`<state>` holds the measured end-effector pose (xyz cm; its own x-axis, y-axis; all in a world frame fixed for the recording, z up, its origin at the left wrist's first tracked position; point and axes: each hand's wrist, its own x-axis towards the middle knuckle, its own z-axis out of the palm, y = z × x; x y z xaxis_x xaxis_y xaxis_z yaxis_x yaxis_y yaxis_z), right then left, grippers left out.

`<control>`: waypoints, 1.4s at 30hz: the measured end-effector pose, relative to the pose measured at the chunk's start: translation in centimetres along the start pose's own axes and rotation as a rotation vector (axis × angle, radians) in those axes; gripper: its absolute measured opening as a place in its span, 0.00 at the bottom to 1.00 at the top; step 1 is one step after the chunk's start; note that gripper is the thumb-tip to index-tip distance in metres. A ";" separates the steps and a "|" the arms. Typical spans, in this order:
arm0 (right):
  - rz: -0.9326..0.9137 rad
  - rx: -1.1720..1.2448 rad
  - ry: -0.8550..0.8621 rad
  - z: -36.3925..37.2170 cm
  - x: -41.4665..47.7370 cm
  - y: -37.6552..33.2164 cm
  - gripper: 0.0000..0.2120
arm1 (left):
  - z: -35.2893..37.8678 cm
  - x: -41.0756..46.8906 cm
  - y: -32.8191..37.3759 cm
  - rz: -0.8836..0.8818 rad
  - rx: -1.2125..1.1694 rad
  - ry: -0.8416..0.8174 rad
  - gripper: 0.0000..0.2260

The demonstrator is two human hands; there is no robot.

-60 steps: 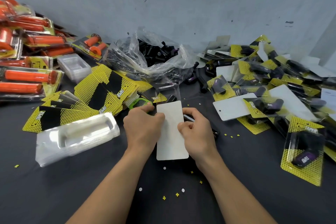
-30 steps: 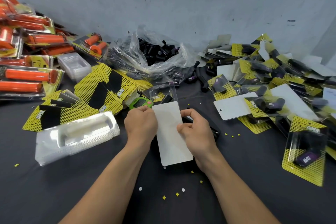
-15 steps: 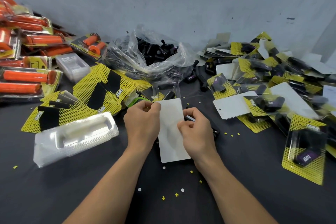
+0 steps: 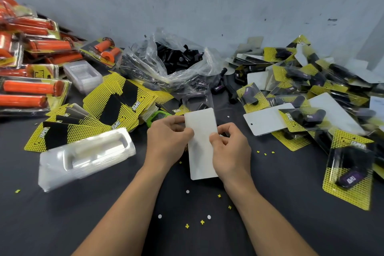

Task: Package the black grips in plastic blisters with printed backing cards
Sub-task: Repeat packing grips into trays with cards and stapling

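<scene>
The backing card [image 4: 202, 143], blank white side up, sits low over the dark table [image 4: 62, 224] in front of the person, pinched at both long edges. The left hand [image 4: 166, 143] nips the left edge near the top with thumb and curled fingers. The right hand [image 4: 232, 151] grips the right edge, thumb on the card's face. A clear blister [image 4: 196, 98] holding a black grip [image 4: 202, 107] shows just past the card's far end. It is probably the one being closed, though the card hides the join.

To close it well, I judge the card should travel square to the blister's edges, with both hands pushing evenly so it does not buckle.

Left of the hands lie a stack of empty blisters [image 4: 87, 158] and fanned printed cards [image 4: 116, 108]. Beyond is the bag of loose grips [image 4: 176, 62], and to the right the finished packs [image 4: 307, 93].
</scene>
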<state>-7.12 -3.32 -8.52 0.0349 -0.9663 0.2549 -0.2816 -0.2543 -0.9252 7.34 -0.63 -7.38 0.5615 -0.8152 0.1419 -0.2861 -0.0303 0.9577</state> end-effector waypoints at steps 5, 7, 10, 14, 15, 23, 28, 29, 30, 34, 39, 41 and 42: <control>-0.025 -0.029 0.099 -0.2 -0.1 -0.4 0.12 | 0.1 -0.1 0.1 0.094 0.077 -0.194 0.27; -0.019 -0.033 0.108 -0.3 -0.1 -0.4 0.11 | 0.1 0.0 0.0 0.100 0.125 -0.274 0.32; -0.018 -0.032 0.101 -0.5 0.0 -0.3 0.09 | 0.1 0.1 -0.1 0.101 0.121 -0.328 0.37; -0.004 -0.022 0.114 -0.5 0.2 -0.3 0.09 | 0.4 0.1 -0.2 0.061 0.003 -0.268 0.26; -0.002 -0.020 0.120 -0.5 0.2 -0.3 0.09 | 0.5 0.0 -0.2 0.036 -0.060 -0.257 0.23; 0.057 0.059 -0.129 -0.4 0.1 -0.3 0.10 | 0.9 0.5 -1.0 0.052 0.059 0.033 0.05; 0.151 0.240 -0.350 -0.3 0.0 -0.6 0.09 | 0.7 0.4 -0.9 0.046 0.078 0.190 0.17; 0.152 0.244 -0.353 -0.3 0.0 -0.5 0.08 | 0.7 0.3 -0.9 0.053 0.076 0.197 0.20; 0.150 0.242 -0.351 -0.3 0.0 -0.5 0.08 | 0.6 0.3 -0.9 0.056 0.073 0.207 0.21; 0.144 0.246 -0.341 -0.3 0.1 -0.3 0.06 | 0.5 0.6 -0.7 0.018 -0.110 0.133 0.03; 0.139 0.279 -0.307 -0.1 -0.2 -0.4 0.05 | 0.8 0.9 -0.7 0.027 -0.193 0.127 0.10; 0.103 0.242 -0.268 0.0 -0.4 -0.4 0.05 | 0.9 0.7 -0.7 0.050 -0.173 0.156 0.06; 0.082 0.235 -0.250 0.0 -0.5 -0.4 0.05 | 0.9 0.7 -0.6 0.045 -0.176 0.162 0.03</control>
<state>-6.99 -2.79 -8.30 0.2631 -0.9563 0.1271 -0.0656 -0.1492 -0.9866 7.22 -1.66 -8.05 0.6723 -0.7100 0.2097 -0.1819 0.1161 0.9764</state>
